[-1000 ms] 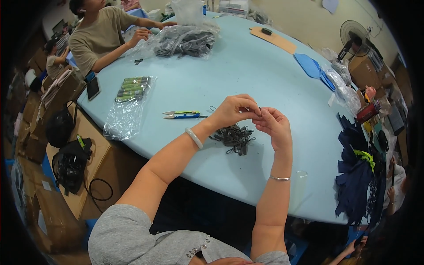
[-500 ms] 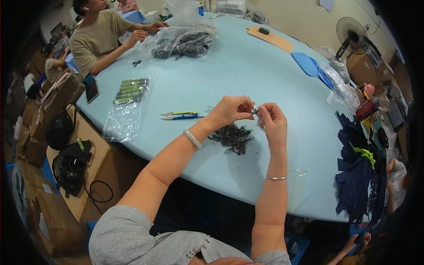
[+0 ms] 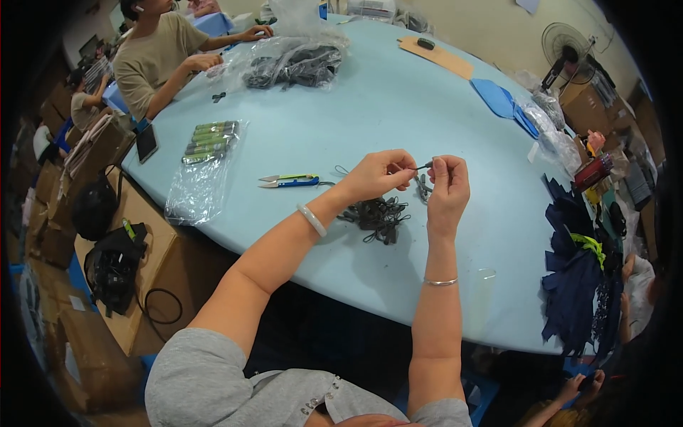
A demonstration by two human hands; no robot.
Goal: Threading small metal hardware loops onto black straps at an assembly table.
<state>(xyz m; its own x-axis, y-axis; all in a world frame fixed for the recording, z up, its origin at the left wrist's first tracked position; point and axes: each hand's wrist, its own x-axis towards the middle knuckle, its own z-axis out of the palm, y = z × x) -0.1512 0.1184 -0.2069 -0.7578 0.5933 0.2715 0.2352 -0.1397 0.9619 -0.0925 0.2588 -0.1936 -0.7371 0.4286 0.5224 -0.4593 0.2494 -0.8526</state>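
My left hand [image 3: 384, 173] and my right hand [image 3: 448, 186] are raised over the table, each in a closed pinch. A short dark cord [image 3: 425, 166] spans the small gap between their fingertips. Hanging under my right fingers is a small greyish item [image 3: 423, 188], too small to name. Below both hands lies a tangled pile of dark cord loops [image 3: 377, 219]. Thread snips [image 3: 290, 181] with blue and yellow-green handles rest left of my left hand.
The light blue table [image 3: 306, 135] carries a plastic bag of green tubes [image 3: 208, 142], a phone [image 3: 146, 144] and a clear bag of dark pieces [image 3: 295, 67] near a co-worker. Navy fabric strips [image 3: 569, 277] hang at the right edge. A cardboard piece [image 3: 445, 60] lies far back.
My hands have drawn slightly apart, my right one moving a little right and up, and the dark cord now shows stretched between them. The co-worker's hands have shifted.
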